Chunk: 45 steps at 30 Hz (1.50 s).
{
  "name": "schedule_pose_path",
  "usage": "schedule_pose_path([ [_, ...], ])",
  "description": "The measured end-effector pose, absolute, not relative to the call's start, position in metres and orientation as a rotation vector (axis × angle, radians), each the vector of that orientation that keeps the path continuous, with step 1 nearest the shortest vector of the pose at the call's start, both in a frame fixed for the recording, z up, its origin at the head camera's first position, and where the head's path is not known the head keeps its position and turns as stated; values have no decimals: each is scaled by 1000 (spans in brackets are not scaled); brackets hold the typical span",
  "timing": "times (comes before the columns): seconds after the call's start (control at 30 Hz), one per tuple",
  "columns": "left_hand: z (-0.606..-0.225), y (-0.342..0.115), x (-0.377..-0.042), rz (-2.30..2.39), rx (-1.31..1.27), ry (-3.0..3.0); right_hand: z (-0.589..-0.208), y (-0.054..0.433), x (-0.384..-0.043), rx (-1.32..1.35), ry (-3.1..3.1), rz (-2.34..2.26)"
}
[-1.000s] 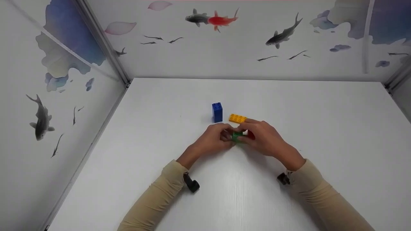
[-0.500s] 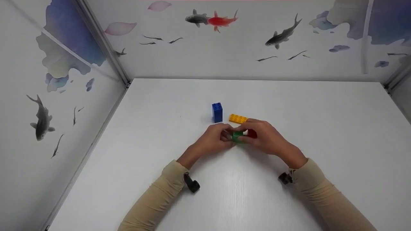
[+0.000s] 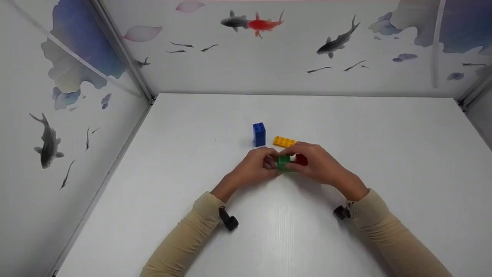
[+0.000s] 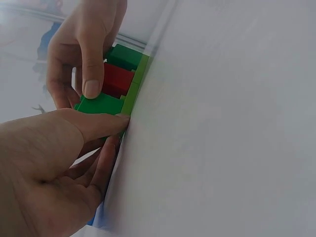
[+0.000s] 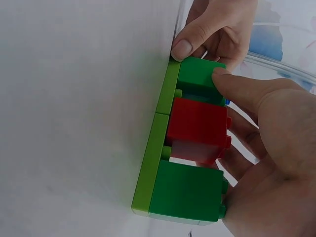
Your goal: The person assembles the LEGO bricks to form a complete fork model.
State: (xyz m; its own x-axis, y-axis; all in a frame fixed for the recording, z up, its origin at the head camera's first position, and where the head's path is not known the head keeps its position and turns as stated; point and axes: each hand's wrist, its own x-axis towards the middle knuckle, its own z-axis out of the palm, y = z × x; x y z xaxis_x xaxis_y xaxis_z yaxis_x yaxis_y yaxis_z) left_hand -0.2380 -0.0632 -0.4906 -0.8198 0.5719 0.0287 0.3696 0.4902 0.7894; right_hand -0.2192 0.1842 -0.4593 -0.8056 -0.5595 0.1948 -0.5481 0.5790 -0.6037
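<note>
Head view, L to R: side panel (image 3: 19,84) w/ fish print, then tan L sleeve (image 3: 178,238) w/ blk wrist unit (image 3: 229,222). L hand (image 3: 253,166): narrow, fingers bent, thumb & fingertips pinching the L end of the brick assy. Assy is on the white counter (image 3: 184,146), betw. both hands. Blue brick tower (image 3: 259,135) stands upright just beyond L hand, approx. 2 studs wide; not touched. Yellow brick (image 3: 283,141) lies flat to R of tower, studs up; R hand overlaps its R end in view, contact can't be told.

Assy detail per R wrist view, from its L end: lt-green base (image 5: 150,163) = 2 strips end to end, seam visible. On it: L-end green block (image 5: 200,74), red block (image 5: 197,121), R-end green block (image 5: 186,190), in a row, w/ gaps betw. blocks at base level.

R hand (image 3: 319,163): partly closed, narrow at tips. Thumb on near face of L-end green block, index at far side, i.e. block pinched; other fingers pass behind red block, contact n/a (hidden). Further R: blk R wrist unit (image 3: 341,212), then tan R sleeve (image 3: 396,231).
</note>
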Motion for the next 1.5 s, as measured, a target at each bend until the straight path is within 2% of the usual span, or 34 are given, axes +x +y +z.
schedule_pose_path([
  [0.3,-484,-70,-242,1272,723,2358,-454,201,-225,-949,2760,-1048],
  [0.77,-483,-64,-244,1295,690,2554,-464,249,-221,-706,2727,-884],
  [1.03,-485,-58,-246,1326,686,2670,-465,257,-222,-732,2740,-838],
  [1.3,-483,-48,-249,1153,707,2729,-465,262,-224,-735,2736,-862],
  [1.5,-480,-36,-253,1066,618,2785,-458,269,-227,-707,2742,-920],
])
